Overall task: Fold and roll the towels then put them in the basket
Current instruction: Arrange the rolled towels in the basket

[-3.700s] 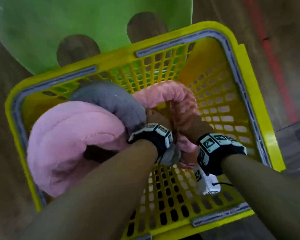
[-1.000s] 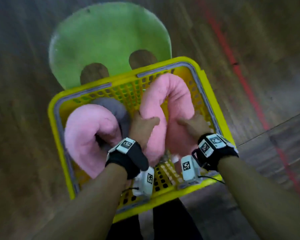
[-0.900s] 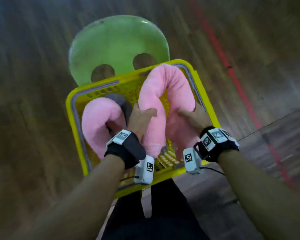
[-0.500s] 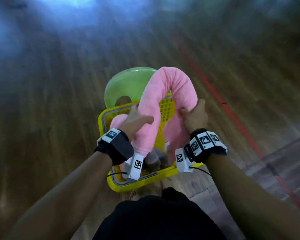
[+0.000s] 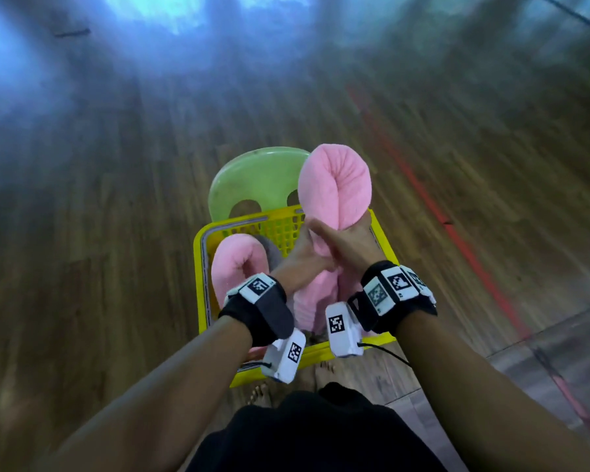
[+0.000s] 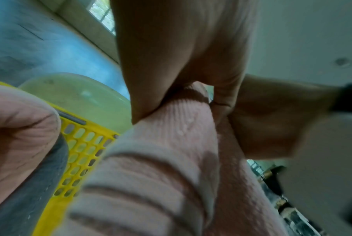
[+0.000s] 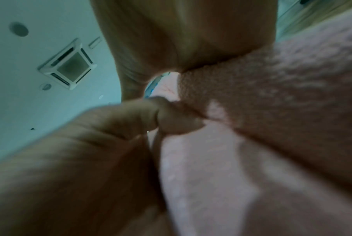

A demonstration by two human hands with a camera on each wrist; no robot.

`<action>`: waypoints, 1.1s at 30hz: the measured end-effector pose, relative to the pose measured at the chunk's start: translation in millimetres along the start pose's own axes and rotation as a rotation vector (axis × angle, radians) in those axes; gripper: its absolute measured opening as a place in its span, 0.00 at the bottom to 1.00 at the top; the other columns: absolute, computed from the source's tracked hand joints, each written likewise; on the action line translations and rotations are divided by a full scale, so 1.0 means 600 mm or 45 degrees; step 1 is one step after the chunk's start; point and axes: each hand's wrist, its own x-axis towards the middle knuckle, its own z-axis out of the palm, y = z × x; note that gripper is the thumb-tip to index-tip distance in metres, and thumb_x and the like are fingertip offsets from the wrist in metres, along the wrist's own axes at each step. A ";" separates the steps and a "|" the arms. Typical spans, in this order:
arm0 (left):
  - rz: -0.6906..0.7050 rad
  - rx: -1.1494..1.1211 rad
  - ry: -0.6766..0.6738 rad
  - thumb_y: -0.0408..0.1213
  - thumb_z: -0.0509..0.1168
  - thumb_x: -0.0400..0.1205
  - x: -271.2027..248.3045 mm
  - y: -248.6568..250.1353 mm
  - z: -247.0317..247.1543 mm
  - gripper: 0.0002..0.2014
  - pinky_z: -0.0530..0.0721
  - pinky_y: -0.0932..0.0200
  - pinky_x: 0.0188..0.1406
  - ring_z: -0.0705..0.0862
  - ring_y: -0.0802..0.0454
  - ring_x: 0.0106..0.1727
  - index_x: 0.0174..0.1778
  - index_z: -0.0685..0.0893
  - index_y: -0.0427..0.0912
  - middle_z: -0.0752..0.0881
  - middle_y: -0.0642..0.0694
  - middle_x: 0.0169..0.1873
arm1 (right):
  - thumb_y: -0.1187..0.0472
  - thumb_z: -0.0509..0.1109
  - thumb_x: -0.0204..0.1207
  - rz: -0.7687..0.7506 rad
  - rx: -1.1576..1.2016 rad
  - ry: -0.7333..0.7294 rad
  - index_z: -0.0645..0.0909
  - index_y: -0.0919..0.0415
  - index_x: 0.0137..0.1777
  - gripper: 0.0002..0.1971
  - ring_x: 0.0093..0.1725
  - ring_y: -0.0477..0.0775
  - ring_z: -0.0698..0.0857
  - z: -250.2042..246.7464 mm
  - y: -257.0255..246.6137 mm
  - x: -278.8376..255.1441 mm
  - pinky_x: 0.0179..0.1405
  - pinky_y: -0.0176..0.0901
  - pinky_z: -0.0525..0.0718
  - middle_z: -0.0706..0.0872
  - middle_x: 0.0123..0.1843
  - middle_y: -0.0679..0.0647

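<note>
While both hands clasp it, the left hand (image 5: 300, 257) and right hand (image 5: 349, 245) hold a bent pink roll (image 5: 334, 189) upright above the yellow basket (image 5: 384, 247), where another pink towel (image 5: 239, 264) and a grey one (image 5: 269, 253) lie.

Head view looks steeply down from above onto both forearms, the yellow basket (image 5: 382, 233) and floor, moderately near. Left wrist view sits very close, facing upward past the pink towel (image 6: 171, 143) toward ceiling. Right wrist view, equally close, faces upward likewise. All three share that towel; head and left wrist share the basket.
</note>
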 end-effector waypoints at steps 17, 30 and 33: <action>-0.385 1.838 -0.846 0.52 0.62 0.80 0.298 -0.462 0.023 0.20 0.73 0.36 0.65 0.77 0.37 0.68 0.64 0.80 0.46 0.81 0.42 0.57 | 0.41 0.83 0.56 0.427 -0.957 -0.308 0.69 0.62 0.72 0.48 0.62 0.61 0.81 0.041 0.322 0.309 0.50 0.46 0.79 0.78 0.67 0.60; -0.255 2.250 -1.000 0.46 0.50 0.87 0.284 -0.528 0.033 0.23 0.39 0.31 0.78 0.60 0.38 0.79 0.77 0.69 0.43 0.68 0.40 0.77 | 0.46 0.68 0.77 0.463 -1.425 -0.310 0.35 0.69 0.83 0.52 0.77 0.75 0.63 0.131 0.534 0.381 0.72 0.64 0.65 0.54 0.81 0.71; -0.272 1.964 -0.844 0.48 0.54 0.85 0.269 -0.493 0.035 0.21 0.50 0.36 0.79 0.67 0.38 0.76 0.72 0.75 0.45 0.72 0.39 0.74 | 0.43 0.65 0.79 0.512 -1.445 -0.391 0.39 0.71 0.83 0.49 0.79 0.74 0.60 0.118 0.507 0.377 0.75 0.64 0.61 0.52 0.82 0.72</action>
